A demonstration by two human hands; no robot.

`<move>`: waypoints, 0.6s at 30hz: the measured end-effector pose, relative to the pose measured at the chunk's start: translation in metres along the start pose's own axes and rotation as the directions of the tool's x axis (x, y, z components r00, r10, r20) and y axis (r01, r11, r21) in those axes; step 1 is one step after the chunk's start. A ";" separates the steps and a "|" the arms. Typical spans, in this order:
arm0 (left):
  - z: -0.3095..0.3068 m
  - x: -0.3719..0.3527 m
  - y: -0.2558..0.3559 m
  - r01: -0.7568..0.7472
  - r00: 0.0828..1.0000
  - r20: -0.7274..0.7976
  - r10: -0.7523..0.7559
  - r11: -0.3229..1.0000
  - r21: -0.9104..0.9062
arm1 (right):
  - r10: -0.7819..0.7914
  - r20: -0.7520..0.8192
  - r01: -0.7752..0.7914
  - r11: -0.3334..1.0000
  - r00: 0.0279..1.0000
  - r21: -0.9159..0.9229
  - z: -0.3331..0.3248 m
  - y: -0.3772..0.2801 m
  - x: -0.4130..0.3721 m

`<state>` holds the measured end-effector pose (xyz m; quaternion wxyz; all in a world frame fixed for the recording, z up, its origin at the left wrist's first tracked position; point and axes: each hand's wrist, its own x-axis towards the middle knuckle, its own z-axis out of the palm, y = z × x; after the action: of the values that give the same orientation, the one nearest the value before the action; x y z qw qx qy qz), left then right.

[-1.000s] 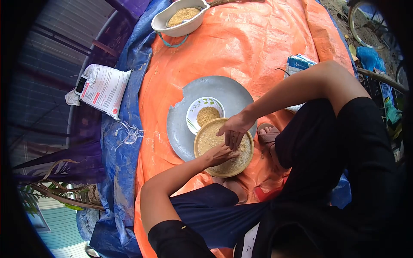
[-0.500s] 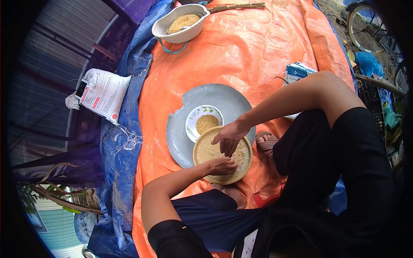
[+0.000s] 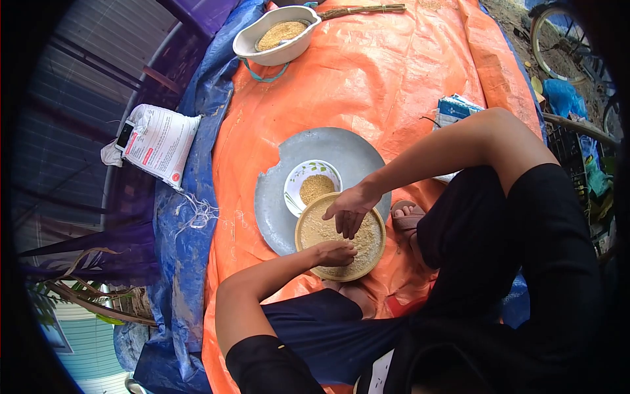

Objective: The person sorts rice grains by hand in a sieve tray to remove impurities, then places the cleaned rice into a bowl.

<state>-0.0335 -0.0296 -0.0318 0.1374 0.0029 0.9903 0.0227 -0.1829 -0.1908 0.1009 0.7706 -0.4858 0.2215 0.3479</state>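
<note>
While the right hand (image 3: 352,209) hangs over the far right part of the round tray (image 3: 383,247), its fingers point down toward the pale grain (image 3: 319,230) and its thumb stands apart, so this grip is loose. The left hand (image 3: 336,253) is over the near part of the tray, low at the grain, its grip curled together; whether grains are inside cannot be told. The tray overlaps the near edge of the grey sheet (image 3: 354,148), just beside the leaf-patterned bowl (image 3: 298,176) on its far side. Half a second earlier, the left fingers reached farther right and were straighter; now they are folded in. The right hand and the tray look practically unchanged.
</note>
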 end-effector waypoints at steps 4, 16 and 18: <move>-0.007 -0.006 -0.008 0.052 0.995 -0.085 -0.058 0.996 -0.077 | 0.002 -0.017 -0.002 1.000 1.000 -0.006 -0.004 0.004 -0.002; -0.002 -0.012 -0.022 0.406 0.893 0.099 -0.440 0.687 -0.603 | 0.076 -0.061 -0.076 0.997 0.995 0.008 -0.019 0.022 -0.002; 0.001 -0.015 -0.024 0.434 0.875 0.110 -0.472 0.661 -0.613 | 0.072 -0.058 -0.073 0.997 0.996 -0.005 -0.018 0.020 -0.002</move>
<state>-0.0192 -0.0539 -0.0299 0.1029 -0.2894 0.8991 0.3118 -0.1992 -0.2025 0.0829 0.7490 -0.4901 0.2598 0.3623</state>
